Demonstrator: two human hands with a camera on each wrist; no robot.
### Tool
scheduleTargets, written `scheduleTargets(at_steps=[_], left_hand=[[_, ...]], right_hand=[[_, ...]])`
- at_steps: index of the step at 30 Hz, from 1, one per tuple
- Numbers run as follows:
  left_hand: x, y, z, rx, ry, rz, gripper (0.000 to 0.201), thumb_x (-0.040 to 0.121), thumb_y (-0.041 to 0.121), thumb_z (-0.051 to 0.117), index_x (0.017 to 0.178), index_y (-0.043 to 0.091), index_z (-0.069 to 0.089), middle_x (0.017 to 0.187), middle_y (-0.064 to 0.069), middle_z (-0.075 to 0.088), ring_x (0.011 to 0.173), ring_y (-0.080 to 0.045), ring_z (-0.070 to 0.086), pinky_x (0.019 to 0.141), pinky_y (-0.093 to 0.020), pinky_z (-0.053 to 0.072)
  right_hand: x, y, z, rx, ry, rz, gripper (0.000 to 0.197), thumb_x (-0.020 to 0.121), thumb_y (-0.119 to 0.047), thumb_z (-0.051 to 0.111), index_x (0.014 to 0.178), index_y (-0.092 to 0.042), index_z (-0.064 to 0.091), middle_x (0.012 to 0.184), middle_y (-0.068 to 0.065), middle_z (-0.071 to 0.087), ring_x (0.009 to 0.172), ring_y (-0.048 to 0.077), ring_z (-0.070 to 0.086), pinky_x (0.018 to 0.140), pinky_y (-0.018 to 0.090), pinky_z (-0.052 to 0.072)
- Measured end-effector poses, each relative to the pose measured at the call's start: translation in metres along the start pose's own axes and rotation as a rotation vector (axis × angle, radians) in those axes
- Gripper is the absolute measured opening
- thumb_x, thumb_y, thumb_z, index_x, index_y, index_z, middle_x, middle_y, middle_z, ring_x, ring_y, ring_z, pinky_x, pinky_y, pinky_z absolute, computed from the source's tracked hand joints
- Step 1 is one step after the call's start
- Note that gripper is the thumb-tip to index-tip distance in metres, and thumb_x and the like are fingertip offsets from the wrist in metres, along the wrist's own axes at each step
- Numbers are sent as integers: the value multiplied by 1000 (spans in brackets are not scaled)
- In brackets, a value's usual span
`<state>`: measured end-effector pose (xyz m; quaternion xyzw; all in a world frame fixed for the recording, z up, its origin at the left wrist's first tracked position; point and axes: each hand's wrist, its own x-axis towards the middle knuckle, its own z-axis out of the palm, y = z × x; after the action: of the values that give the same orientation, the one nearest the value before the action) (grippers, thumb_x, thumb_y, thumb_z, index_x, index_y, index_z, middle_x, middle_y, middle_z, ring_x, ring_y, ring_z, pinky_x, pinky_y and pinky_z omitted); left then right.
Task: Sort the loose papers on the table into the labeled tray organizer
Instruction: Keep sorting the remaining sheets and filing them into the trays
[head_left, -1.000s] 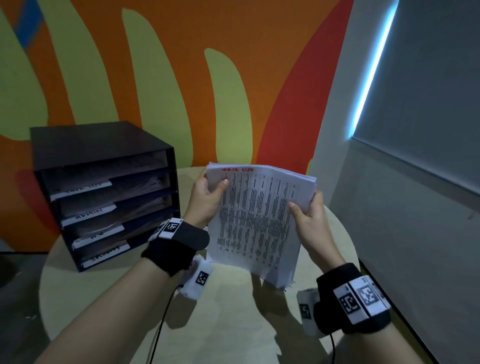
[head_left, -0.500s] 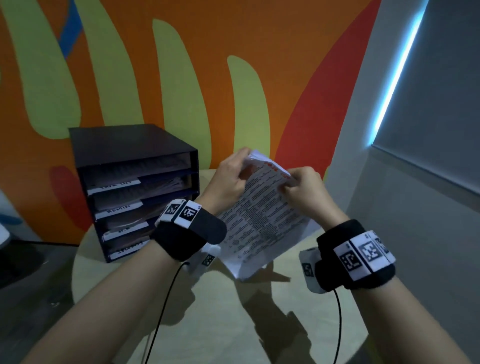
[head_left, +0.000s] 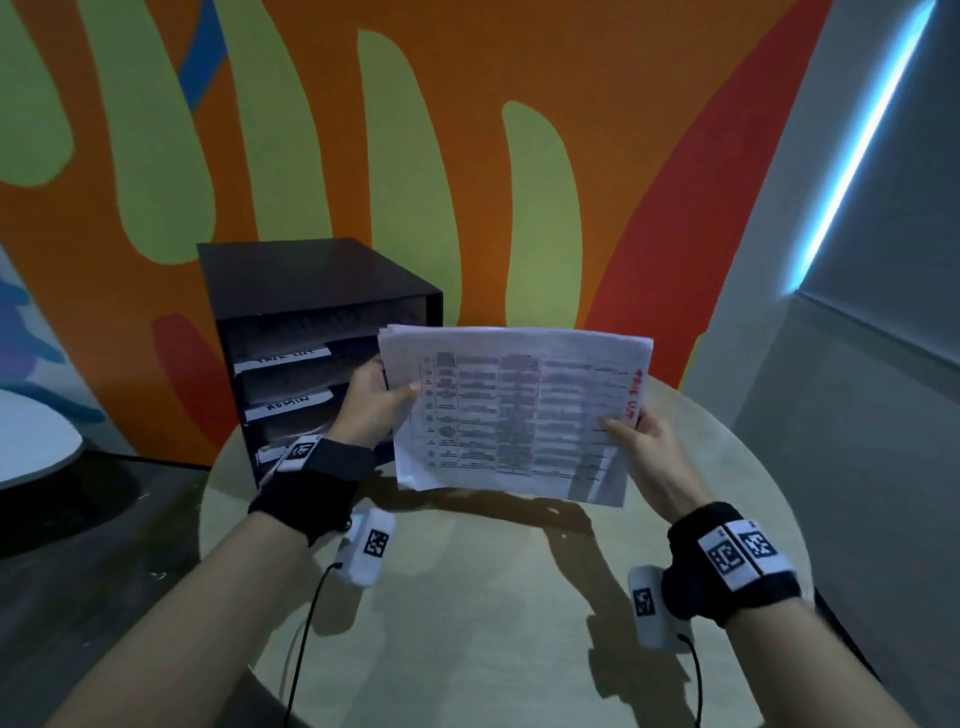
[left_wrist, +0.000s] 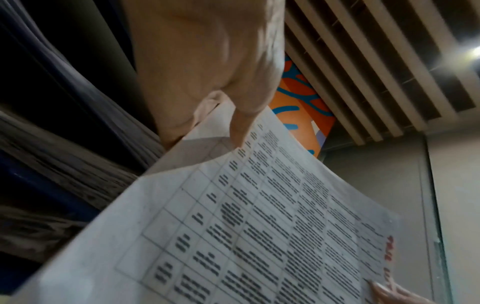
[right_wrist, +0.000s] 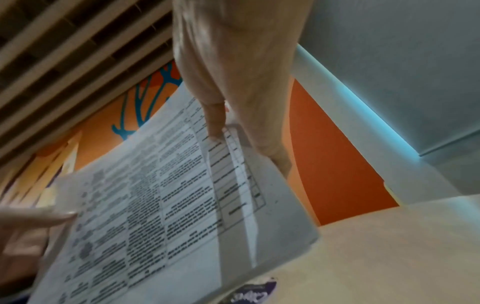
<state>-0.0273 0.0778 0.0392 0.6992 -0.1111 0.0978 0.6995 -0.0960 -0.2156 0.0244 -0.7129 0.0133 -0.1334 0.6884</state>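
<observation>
A stack of printed papers (head_left: 517, 413) with a table of text and red writing at its right edge is held up over the round table (head_left: 467, 597). My left hand (head_left: 376, 397) pinches the stack's left edge, thumb on top. My right hand (head_left: 631, 431) pinches its right edge. The wrist views show the same sheets (left_wrist: 259, 226) (right_wrist: 168, 205) with each thumb pressed on the print. The black tray organizer (head_left: 311, 332) with white labels on several shelves stands just left of the stack, behind my left hand.
An orange, green and red painted wall rises behind the table. A grey wall with a blue light strip (head_left: 857, 140) runs along the right. A dark surface (head_left: 78, 519) with a pale curved object lies at the left.
The stack has been turned from a tilted, upright hold to lying sideways, its red-written edge now at the right. Both hands have shifted to grip its short edges, nearer the organizer.
</observation>
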Motion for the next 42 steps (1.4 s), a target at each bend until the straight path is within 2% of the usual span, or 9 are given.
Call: scheduleTargets(at_steps=[6, 12, 20, 25, 30, 33, 35, 39, 42], left_hand=[[-10, -34, 3, 30, -83, -69, 25, 89, -4, 59, 95, 20, 61, 85, 6, 73, 80, -2, 69, 67, -21, 54], [-14, -50, 5, 114, -90, -90, 21, 95, 1, 51, 106, 15, 64, 107, -5, 69, 104, -21, 65, 89, -40, 52], [11, 10, -7, 412, 42, 113, 24, 91, 7, 56, 114, 9, 49, 111, -7, 57, 101, -23, 57, 76, -32, 49], [27, 56, -50, 892, 380, 418, 33, 92, 15, 56, 124, 13, 54, 129, -12, 47, 122, -31, 40, 104, -49, 33], [31, 70, -112, 1216, 398, 181, 37, 103, 30, 37, 112, 8, 64, 121, -20, 58, 125, -36, 45, 116, -54, 15], [25, 58, -133, 1077, 323, 165, 50, 105, 34, 32, 77, 2, 58, 70, -16, 55, 88, -42, 56, 92, -49, 38], [24, 53, -144, 955, 296, 200, 57, 105, 37, 33, 83, -6, 63, 68, -19, 55, 78, -40, 56, 66, -39, 35], [25, 53, -155, 643, 262, 169, 55, 104, 43, 33, 112, 4, 71, 122, -16, 65, 118, -30, 56, 96, -39, 45], [25, 49, -156, 516, 272, 165, 57, 104, 44, 31, 112, 5, 71, 126, -13, 63, 123, -25, 54, 104, -41, 42]], right_hand=[[-2, 30, 7, -80, -53, 85, 31, 96, 4, 48, 121, -13, 56, 112, 8, 68, 102, 23, 65, 79, 37, 54], [-5, 51, 7, -133, -33, 180, 26, 92, 6, 54, 111, -10, 62, 114, 12, 69, 107, 32, 64, 93, 58, 50], [-3, 2, 21, -126, -61, 109, 18, 94, -2, 58, 108, -11, 63, 105, 6, 71, 92, 25, 69, 75, 40, 57], [-5, -20, 32, 60, -166, 181, 25, 93, 7, 54, 115, -2, 60, 109, 10, 71, 90, 25, 72, 70, 35, 59], [-15, -25, 45, 160, -258, 274, 25, 92, 12, 48, 113, 2, 59, 97, 11, 75, 81, 27, 74, 61, 33, 59], [-17, -28, 56, 181, -271, 308, 24, 93, 11, 48, 110, -1, 59, 98, 11, 74, 77, 24, 74, 58, 30, 58], [-14, -31, 67, 212, -248, 339, 24, 94, 10, 47, 113, -1, 58, 104, 13, 70, 73, 23, 74, 56, 30, 58], [0, -35, 91, 301, -174, 399, 28, 97, 9, 44, 122, -1, 52, 110, 15, 66, 84, 30, 70, 61, 37, 59], [17, -28, 116, 338, -48, 426, 32, 97, 10, 42, 124, -3, 51, 129, 17, 60, 108, 37, 62, 88, 51, 52]])
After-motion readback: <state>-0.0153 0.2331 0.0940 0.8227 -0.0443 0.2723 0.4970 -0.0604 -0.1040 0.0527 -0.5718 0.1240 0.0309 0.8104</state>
